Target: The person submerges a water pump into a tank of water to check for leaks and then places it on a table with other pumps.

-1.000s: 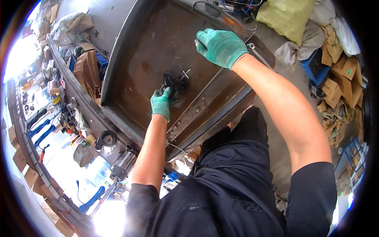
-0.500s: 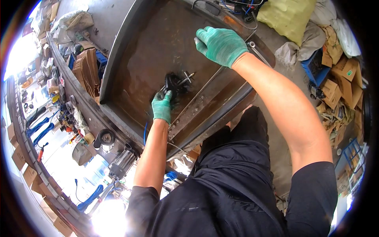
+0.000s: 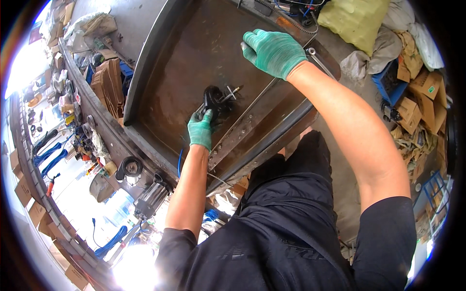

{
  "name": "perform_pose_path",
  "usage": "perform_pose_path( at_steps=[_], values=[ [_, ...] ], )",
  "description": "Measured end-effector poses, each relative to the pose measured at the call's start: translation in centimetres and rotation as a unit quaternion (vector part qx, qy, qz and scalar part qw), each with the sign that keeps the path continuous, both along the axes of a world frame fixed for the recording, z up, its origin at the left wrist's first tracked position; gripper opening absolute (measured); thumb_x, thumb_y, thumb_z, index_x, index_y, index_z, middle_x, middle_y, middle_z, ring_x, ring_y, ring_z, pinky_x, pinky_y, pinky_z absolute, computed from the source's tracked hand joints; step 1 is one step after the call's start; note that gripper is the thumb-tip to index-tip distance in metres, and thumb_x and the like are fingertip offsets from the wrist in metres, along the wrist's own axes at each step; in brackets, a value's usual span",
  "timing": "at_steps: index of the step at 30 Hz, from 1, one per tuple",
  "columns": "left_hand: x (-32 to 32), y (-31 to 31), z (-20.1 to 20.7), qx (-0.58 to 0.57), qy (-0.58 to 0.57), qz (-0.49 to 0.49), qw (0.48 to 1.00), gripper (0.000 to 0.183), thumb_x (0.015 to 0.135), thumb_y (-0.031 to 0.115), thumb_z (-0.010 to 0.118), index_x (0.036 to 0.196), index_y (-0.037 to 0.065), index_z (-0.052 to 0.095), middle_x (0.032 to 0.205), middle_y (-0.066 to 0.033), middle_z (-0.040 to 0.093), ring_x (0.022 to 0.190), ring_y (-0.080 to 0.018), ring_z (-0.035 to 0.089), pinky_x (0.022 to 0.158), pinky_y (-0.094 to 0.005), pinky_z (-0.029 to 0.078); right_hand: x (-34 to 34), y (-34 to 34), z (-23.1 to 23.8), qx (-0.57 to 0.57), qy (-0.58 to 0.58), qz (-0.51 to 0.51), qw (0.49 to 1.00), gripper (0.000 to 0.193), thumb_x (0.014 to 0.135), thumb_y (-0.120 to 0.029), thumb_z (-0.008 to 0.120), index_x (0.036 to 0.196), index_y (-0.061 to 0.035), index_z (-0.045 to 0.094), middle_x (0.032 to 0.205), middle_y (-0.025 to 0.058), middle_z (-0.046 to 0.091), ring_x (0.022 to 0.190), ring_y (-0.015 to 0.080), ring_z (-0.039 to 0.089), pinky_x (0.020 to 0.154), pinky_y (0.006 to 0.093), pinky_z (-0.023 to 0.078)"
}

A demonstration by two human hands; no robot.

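Observation:
My left hand (image 3: 199, 132), in a green knitted glove, is closed round the lower edge of a dark, wet-looking rounded part (image 3: 212, 99). A thin metal cross-shaped fitting (image 3: 231, 93) with a brassy tip sticks out of its right side. The part is held over the floor of a brown metal trough (image 3: 177, 58). Farther up and to the right, my right hand (image 3: 274, 52), gloved the same way, hovers over the trough's right side. Its fingers are curled, with the thumb bent in beneath; whatever they may hold is hidden.
A metal strip with bolts (image 3: 233, 136) runs along the trough's near side. A wrench-like metal bar (image 3: 318, 60) lies right of my right hand. Boxes (image 3: 424, 87) and a yellow-green sack (image 3: 352, 22) stand at right. A motor-like metal cylinder (image 3: 151, 200) is at lower left.
The dark part has tilted and risen slightly in my left hand, showing more of its face. My right hand has shifted a little upward, its fingers still curled.

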State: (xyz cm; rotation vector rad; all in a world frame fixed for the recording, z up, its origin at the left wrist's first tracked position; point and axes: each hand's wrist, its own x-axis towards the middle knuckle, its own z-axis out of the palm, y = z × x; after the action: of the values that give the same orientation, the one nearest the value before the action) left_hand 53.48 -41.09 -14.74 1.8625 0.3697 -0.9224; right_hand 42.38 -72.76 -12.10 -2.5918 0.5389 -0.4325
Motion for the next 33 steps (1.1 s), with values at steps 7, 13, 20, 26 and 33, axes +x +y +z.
perform_pose_path(
  at_steps=[7,13,20,26,33],
  values=[
    [-0.2,-0.3,0.4,-0.001,-0.006,-0.004,1.0,0.025,0.094,0.01,0.072,0.114,0.002,0.06,0.094,-0.0099,0.07,0.066,-0.0243,0.072,0.053,-0.0353,0.061,-0.1,0.0,0.0,-0.003,-0.006,-0.003,1.0,0.021,0.099,-0.029,0.057,0.098,-0.009,0.064,0.089,0.0121,0.067,0.076,0.0358,0.068,0.066,0.0462,0.056],
    [0.0,0.4,-0.4,-0.001,-0.022,-0.024,0.999,0.026,0.095,0.009,0.071,0.116,-0.001,0.059,0.098,-0.0103,0.07,0.073,-0.0215,0.072,0.06,-0.035,0.063,0.1,0.0,0.5,-0.001,0.014,-0.005,1.0,0.023,0.1,-0.03,0.055,0.099,-0.0096,0.064,0.09,0.0126,0.068,0.077,0.0362,0.068,0.068,0.0472,0.057],
    [-0.6,0.2,-0.7,-0.07,-0.009,-0.057,0.996,0.043,0.097,0.004,0.065,0.137,-0.004,0.052,0.123,-0.012,0.067,0.103,-0.0254,0.071,0.085,-0.0352,0.061,0.1,0.0,0.7,-0.005,0.055,0.006,0.998,0.026,0.101,-0.033,0.051,0.099,-0.0095,0.062,0.093,0.0135,0.069,0.08,0.0373,0.069,0.071,0.0501,0.056],
    [-0.3,0.4,2.8,-0.003,-0.014,-0.124,0.992,0.033,0.095,0.017,0.073,0.119,-0.002,0.063,0.102,-0.0083,0.068,0.088,-0.0143,0.064,0.077,-0.0306,0.055,0.2,0.0,0.8,-0.003,0.033,0.013,0.999,0.025,0.1,-0.031,0.054,0.093,-0.0091,0.062,0.093,0.0158,0.069,0.082,0.0406,0.066,0.072,0.0514,0.054],
    [1.8,11.8,3.7,0.159,-0.352,-0.05,0.921,0.027,0.093,0.025,0.075,0.093,0.0,0.064,0.081,-0.0159,0.069,0.071,-0.0248,0.062,0.07,-0.0378,0.051,0.2,-0.6,0.2,-0.024,0.038,0.038,0.998,0.025,0.101,-0.031,0.055,0.095,-0.0071,0.062,0.091,0.0181,0.068,0.083,0.0429,0.065,0.071,0.0526,0.052]
  ],
)
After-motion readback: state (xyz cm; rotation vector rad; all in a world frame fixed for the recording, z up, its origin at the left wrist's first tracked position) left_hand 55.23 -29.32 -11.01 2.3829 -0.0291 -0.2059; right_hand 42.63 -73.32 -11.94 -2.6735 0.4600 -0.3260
